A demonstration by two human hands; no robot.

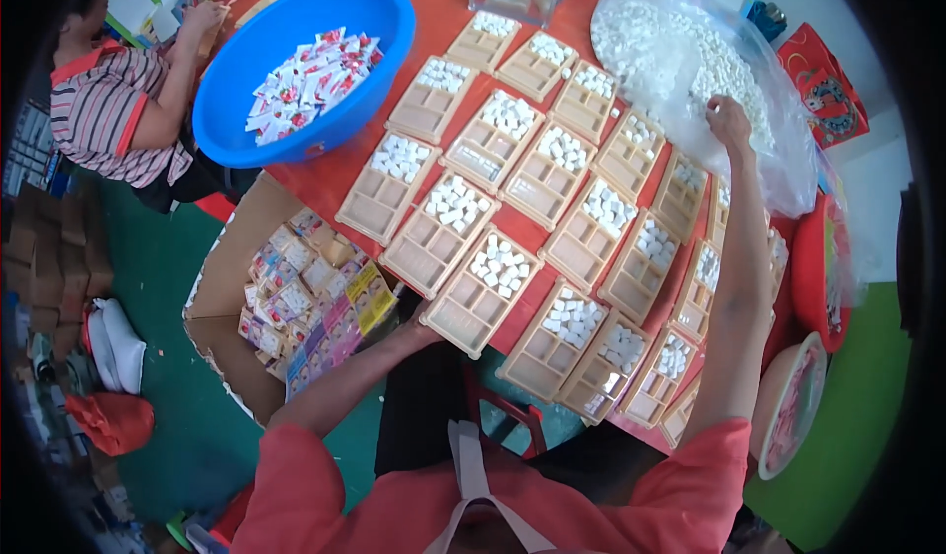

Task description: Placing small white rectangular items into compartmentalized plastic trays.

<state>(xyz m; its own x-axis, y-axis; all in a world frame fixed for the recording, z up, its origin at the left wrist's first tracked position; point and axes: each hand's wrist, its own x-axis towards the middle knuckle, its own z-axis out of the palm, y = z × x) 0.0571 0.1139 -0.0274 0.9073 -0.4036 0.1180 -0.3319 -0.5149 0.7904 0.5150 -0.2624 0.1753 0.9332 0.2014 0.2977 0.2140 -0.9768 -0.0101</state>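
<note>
Item: work table (325, 184), red top, carrying rows of beige compartment trays (552, 174) that are running from far left to near right. Most trays are holding a heap of small white blocks in one compartment, the other compartments showing bare.

Item: right hand (727, 120), reaching far across the trays and resting on a large clear plastic bag (788, 174) at the far right of the table. The bag is lying open and is holding a wide mass of the same white blocks (670, 51). The fingers are curling down into the blocks; whether they are pinching any cannot be told from here.

Item: left hand (419, 329), sitting at the near edge of the table, just beside the nearest tray (480, 293) on the left end of the front row. It is mostly hidden under the tray's corner, so how far it is opening cannot be told.

Item: blue plastic basin (246, 91), standing at the far left of the table, holding red-and-white sachets (310, 81).

Item: open cardboard box (227, 288), sitting on the floor left of the table, holding small colourful packets (315, 303).

Item: another person in a striped shirt (103, 110), sitting at the far left, hands working beyond the basin.
</note>
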